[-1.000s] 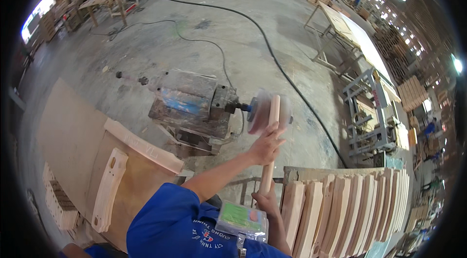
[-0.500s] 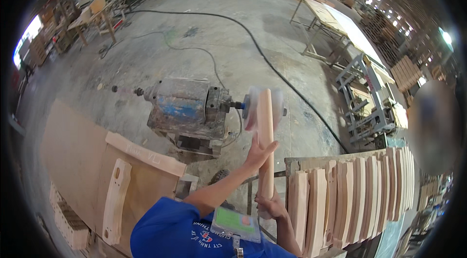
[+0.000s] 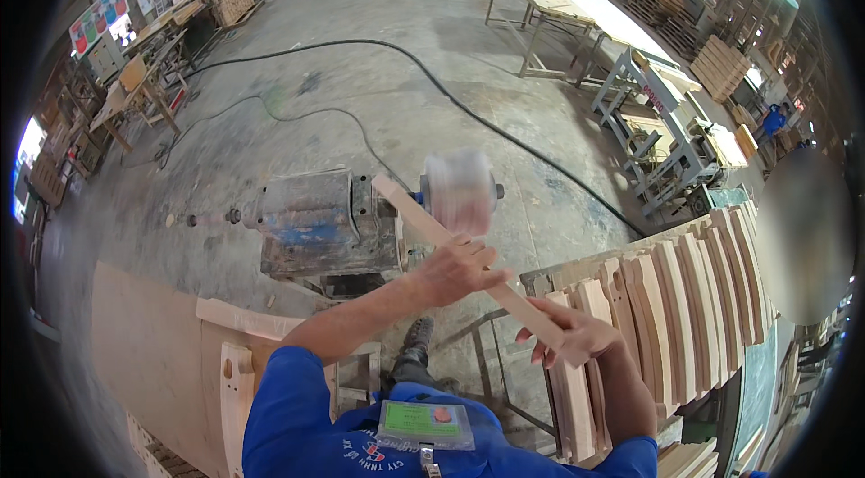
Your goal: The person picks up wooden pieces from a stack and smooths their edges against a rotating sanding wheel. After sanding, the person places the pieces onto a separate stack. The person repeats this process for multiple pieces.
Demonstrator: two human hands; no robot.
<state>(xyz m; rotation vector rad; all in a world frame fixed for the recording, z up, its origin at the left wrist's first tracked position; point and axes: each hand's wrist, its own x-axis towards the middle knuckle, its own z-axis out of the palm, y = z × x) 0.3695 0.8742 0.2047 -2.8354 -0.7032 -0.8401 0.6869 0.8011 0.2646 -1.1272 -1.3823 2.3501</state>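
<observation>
A long, narrow wooden bar (image 3: 416,218) slants across in front of me, its far end to the left over the motor housing. My left hand (image 3: 455,273) is closed around its middle. Farther down, my right hand (image 3: 577,331) grips the near end, some of its fingers spread off the wood. Just beyond the bar, a sanding wheel (image 3: 457,194), blurred by spinning, sits on the shaft of a blue-grey motor (image 3: 311,212). Bar and wheel look apart.
At my right, a row of wooden pieces (image 3: 671,307) stands on a rack. To my left is a brown board (image 3: 149,334) with a shaped wooden piece (image 3: 236,388). A black hose (image 3: 450,100) crosses the floor; a grey metal frame (image 3: 644,131) stands farther right.
The bar has come away from the wheel and swung from near upright to a slant, far end leftward. My right hand has moved up and right. My view has shifted.
</observation>
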